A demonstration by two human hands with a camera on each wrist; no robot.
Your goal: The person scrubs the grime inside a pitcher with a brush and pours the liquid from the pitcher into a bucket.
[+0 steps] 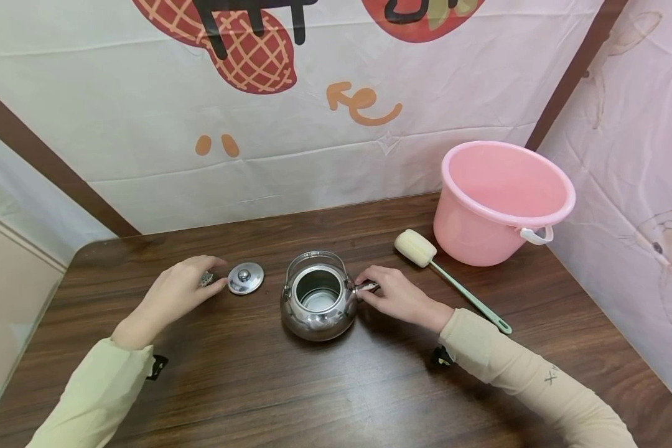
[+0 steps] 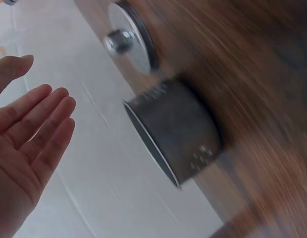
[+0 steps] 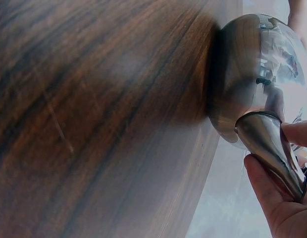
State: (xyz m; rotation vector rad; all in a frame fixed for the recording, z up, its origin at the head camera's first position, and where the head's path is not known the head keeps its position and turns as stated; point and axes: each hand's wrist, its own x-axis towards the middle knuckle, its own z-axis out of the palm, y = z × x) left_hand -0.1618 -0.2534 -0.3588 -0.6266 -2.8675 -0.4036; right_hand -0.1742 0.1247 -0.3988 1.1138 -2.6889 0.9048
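A shiny steel teapot [image 1: 319, 326] stands lidless on the table, its hoop handle raised. My right hand [image 1: 399, 295] pinches its spout [image 3: 267, 141] between thumb and fingers, as the right wrist view shows up close. On the other side, my left hand [image 1: 180, 291] holds nothing, its fingers loosely extended. Beside that hand sits a small metal strainer cup [image 2: 176, 129] with clusters of holes near its base; in the head view the hand mostly hides it. The round lid [image 1: 246, 279], knob up, lies between the strainer cup and the teapot.
A pink bucket [image 1: 470, 230] with a white handle stands at the back right. Near it lies a sponge brush [image 1: 415, 247] with a green stick, partly beside my right forearm. A printed cloth [image 1: 313, 155] hangs behind the dark wooden table [image 1: 257, 398].
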